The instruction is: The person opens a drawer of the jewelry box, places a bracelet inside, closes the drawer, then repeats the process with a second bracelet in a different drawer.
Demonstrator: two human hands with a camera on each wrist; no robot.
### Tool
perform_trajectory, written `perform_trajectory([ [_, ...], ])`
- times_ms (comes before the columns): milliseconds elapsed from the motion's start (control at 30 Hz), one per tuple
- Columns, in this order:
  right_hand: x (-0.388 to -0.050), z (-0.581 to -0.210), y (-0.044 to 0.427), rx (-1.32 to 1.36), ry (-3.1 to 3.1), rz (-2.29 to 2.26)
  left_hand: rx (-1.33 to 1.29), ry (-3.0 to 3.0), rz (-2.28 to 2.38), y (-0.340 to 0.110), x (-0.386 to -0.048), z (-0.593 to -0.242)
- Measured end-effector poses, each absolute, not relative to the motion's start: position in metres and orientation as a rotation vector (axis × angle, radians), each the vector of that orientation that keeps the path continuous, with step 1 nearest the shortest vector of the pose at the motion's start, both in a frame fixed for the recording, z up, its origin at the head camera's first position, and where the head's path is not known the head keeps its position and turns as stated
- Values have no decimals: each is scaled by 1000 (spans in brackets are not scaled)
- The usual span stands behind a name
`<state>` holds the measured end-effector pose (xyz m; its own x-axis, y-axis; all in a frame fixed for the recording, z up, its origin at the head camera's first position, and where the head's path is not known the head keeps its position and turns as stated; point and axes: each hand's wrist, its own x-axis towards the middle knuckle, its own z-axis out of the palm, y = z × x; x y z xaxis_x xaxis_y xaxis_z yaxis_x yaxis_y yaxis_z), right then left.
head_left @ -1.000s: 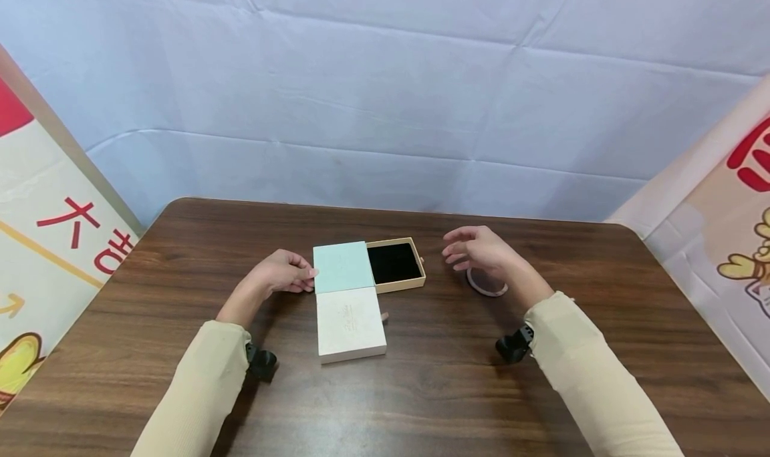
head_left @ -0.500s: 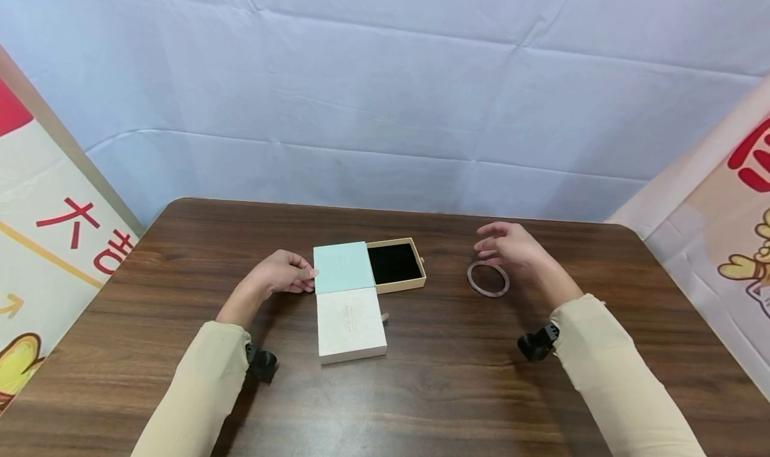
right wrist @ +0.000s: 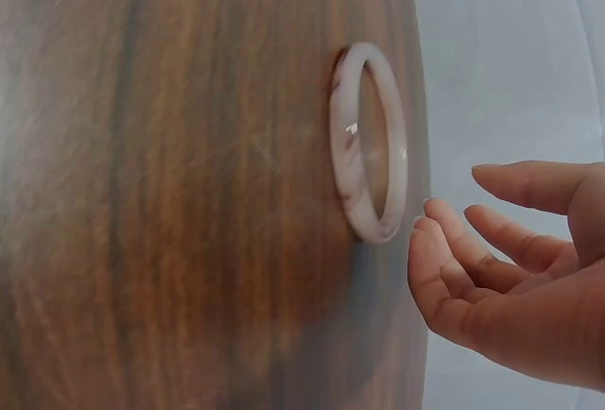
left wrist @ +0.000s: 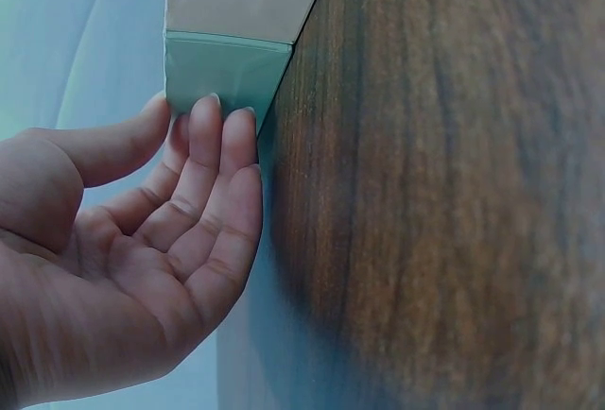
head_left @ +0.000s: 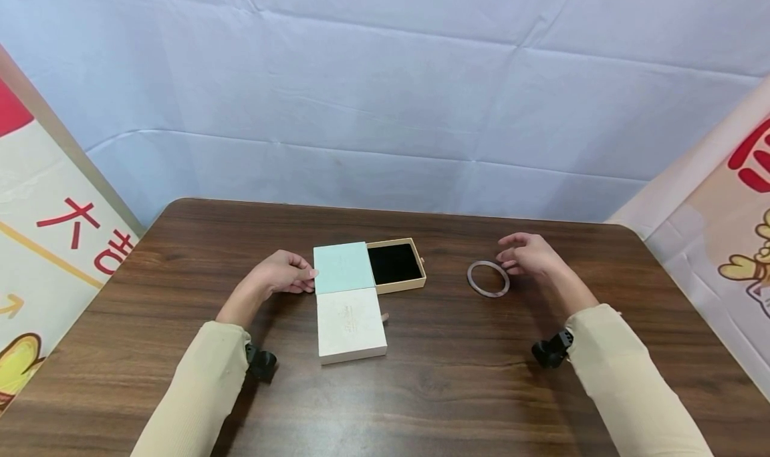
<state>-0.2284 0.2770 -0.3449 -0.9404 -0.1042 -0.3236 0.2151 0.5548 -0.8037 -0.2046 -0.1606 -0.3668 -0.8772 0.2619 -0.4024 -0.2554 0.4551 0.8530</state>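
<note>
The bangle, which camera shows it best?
The right wrist view: the bangle looks biggest there, with darker marks visible. The head view shows it whole but small, on the table. The left wrist view doesn't show it.

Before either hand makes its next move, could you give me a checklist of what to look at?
1. Cream-rimmed, black-lined rectangular drawer sticking out of the pale blue rectangular box: ok.
2. Left hand touching the pale blue rectangular box: ok.
3. Round, pale mottled bangle lying flat on the brown wood-grain table: ok.
4. Right hand holding the bangle: not ok; it is close by, but apart from it.
5. Whether the white rectangular box holds anything: cannot tell; its inside is hidden.
</note>
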Motion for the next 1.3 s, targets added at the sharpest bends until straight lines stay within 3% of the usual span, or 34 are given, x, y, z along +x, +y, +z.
perform_trajectory([
  [1300, -226, -366, 273, 149, 2686, -1135, 7, 2229, 1405, -161, -204, -367],
])
